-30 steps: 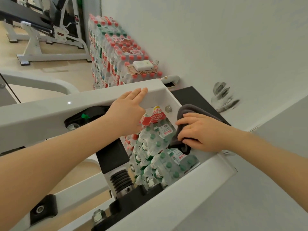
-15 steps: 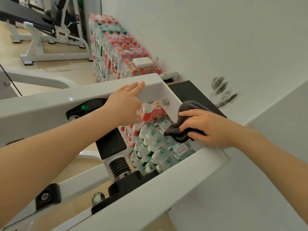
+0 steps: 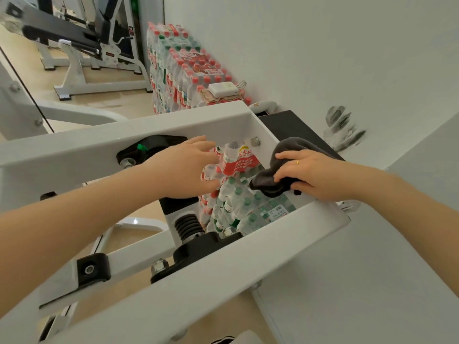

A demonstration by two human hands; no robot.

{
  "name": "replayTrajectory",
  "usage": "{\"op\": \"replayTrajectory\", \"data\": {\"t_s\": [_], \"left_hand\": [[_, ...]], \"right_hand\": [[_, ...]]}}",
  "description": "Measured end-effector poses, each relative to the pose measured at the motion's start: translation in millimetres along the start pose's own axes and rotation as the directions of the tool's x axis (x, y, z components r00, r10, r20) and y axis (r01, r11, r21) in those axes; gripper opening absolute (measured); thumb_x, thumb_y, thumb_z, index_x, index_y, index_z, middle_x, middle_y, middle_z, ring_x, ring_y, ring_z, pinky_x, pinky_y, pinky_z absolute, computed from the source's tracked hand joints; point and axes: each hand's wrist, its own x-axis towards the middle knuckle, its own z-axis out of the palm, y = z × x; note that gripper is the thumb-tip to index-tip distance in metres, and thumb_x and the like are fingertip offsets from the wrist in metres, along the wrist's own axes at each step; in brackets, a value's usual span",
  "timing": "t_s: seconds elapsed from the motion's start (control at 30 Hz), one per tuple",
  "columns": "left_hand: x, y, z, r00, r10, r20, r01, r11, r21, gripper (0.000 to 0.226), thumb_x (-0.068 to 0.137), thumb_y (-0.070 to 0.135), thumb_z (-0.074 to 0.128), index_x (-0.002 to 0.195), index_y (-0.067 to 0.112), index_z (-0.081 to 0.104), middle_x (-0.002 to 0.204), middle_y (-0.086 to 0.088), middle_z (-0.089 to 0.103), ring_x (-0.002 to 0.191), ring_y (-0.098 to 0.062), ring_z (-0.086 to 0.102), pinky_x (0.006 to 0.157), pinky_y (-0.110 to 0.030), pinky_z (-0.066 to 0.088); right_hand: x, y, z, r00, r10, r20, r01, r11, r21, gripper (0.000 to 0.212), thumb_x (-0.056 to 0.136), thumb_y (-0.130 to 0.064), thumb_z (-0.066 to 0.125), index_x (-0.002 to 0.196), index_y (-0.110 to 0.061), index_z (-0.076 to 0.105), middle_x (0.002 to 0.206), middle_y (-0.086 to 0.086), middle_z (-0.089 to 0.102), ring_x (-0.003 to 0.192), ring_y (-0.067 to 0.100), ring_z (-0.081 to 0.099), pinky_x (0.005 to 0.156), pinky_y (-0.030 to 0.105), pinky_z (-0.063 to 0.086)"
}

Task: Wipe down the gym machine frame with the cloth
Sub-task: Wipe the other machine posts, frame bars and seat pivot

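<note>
- Right hand (image 3: 306, 175) grips the cloth (image 3: 278, 167), bunched dark grey, fingers curled over it, thumb under.
- Cloth sits at the frame's (image 3: 74, 155) far cross-piece, just below a bolt (image 3: 254, 141); whether it touches the metal there I cannot tell.
- Left hand (image 3: 185, 166) open, fingers loosely spread, just under the upper bar; contact with it unclear.
- Cloth looks soft, light and floppy, so probably best held wadded in the palm so loose ends don't snag on bolts.
- Frame looks stiff, smooth painted steel; cloth should slide easily.
- Bottles (image 3: 238, 194) lie below both hands, through the gap.
- Near bar, towards the wrist, likely still needs wiping.
</note>
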Motion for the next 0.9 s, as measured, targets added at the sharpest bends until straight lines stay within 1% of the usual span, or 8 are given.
{"op": "replayTrajectory", "data": {"t_s": [0.13,0.27,0.37,0.43,0.5,0.7,0.8,0.9], "left_hand": [[-26.6,-6.5,-5.5,0.992,-0.039,-0.116,0.024,0.991,-0.132,0.049,0.090,0.045,0.050,0.133,0.023,0.047,0.148,0.003,0.033,0.142,-0.013,0.013,0.114,-0.028,0.009],[-60.8,-23.0,-8.0,0.943,-0.186,-0.275,0.140,0.974,-0.180,0.076,0.068,0.064,0.042,0.131,0.022,0.049,0.145,0.004,0.036,0.141,-0.017,0.016,0.113,-0.035,0.013],[-81.4,-27.9,0.2,0.923,-0.228,-0.309,0.161,0.960,-0.228,0.087,0.059,0.073,0.040,0.128,0.020,0.052,0.141,0.002,0.039,0.133,-0.018,0.026,0.105,-0.029,0.019],[-87.5,-25.4,5.6,0.925,-0.246,-0.291,0.172,0.951,-0.258,0.085,0.064,0.077,0.050,0.125,0.019,0.055,0.135,0.002,0.044,0.122,-0.017,0.037,0.099,-0.023,0.024],[-88.8,-21.2,5.4,0.934,-0.278,-0.225,0.191,0.919,-0.345,0.081,0.060,0.068,0.052,0.127,0.022,0.054,0.130,0.008,0.045,0.104,-0.010,0.044,0.090,-0.018,0.031],[-83.2,-23.4,0.5,0.965,-0.215,-0.152,0.153,0.928,-0.339,0.097,0.049,0.064,0.051,0.136,0.022,0.044,0.133,0.012,0.041,0.100,-0.002,0.038,0.087,-0.016,0.030],[-82.1,-24.5,1.4,0.969,-0.201,-0.147,0.148,0.940,-0.308,0.097,0.051,0.065,0.050,0.137,0.021,0.042,0.135,0.011,0.040,0.110,-0.005,0.041,0.085,-0.014,0.030],[-80.9,-24.8,2.2,0.970,-0.196,-0.144,0.151,0.950,-0.275,0.098,0.053,0.067,0.048,0.138,0.019,0.041,0.136,0.008,0.040,0.118,-0.010,0.042,0.085,-0.015,0.032]], "right_hand": [[40.7,-25.7,-7.9,0.984,0.149,-0.095,-0.154,0.986,-0.057,0.033,0.096,-0.008,0.042,0.124,-0.022,0.053,0.121,0.006,0.055,0.110,0.020,0.051,0.091,0.028,0.042],[71.4,-66.5,-10.8,0.897,0.277,-0.345,-0.121,0.904,0.411,0.030,0.098,-0.008,0.041,0.123,-0.013,0.057,0.117,0.006,0.062,0.106,0.019,0.056,0.089,0.026,0.043],[88.5,-94.3,-17.3,0.843,0.454,-0.290,-0.016,0.559,0.829,0.025,0.097,-0.012,0.045,0.114,-0.009,0.062,0.114,0.006,0.064,0.108,0.018,0.056,0.094,0.024,0.041],[95.1,-113.9,-13.6,0.864,0.493,-0.101,-0.031,0.252,0.967,0.025,0.097,-0.020,0.046,0.103,-0.002,0.063,0.107,0.016,0.066,0.104,0.028,0.059,0.097,0.039,0.046],[92.8,-127.9,-8.6,0.887,0.457,0.066,-0.081,0.014,0.997,0.028,0.096,-0.027,0.047,0.099,-0.004,0.061,0.105,0.021,0.065,0.102,0.033,0.061,0.096,0.049,0.046],[76.9,-131.8,-5.1,0.953,0.112,0.280,-0.218,-0.387,0.896,0.025,0.102,-0.026,0.033,0.115,-0.028,0.055,0.113,0.004,0.065,0.097,0.018,0.061,0.076,0.027,0.049],[79.1,-130.4,-24.6,0.969,0.123,0.213,-0.196,-0.134,0.971,0.040,0.103,-0.019,0.029,0.143,-0.015,0.035,0.140,0.012,0.047,0.122,0.024,0.050,0.091,0.036,0.047],[85.1,-121.3,-36.7,0.957,0.218,0.192,-0.183,-0.062,0.981,0.051,0.102,-0.006,0.025,0.148,-0.009,0.006,0.156,0.011,0.015,0.143,0.024,0.017,0.113,0.031,0.016]]}}
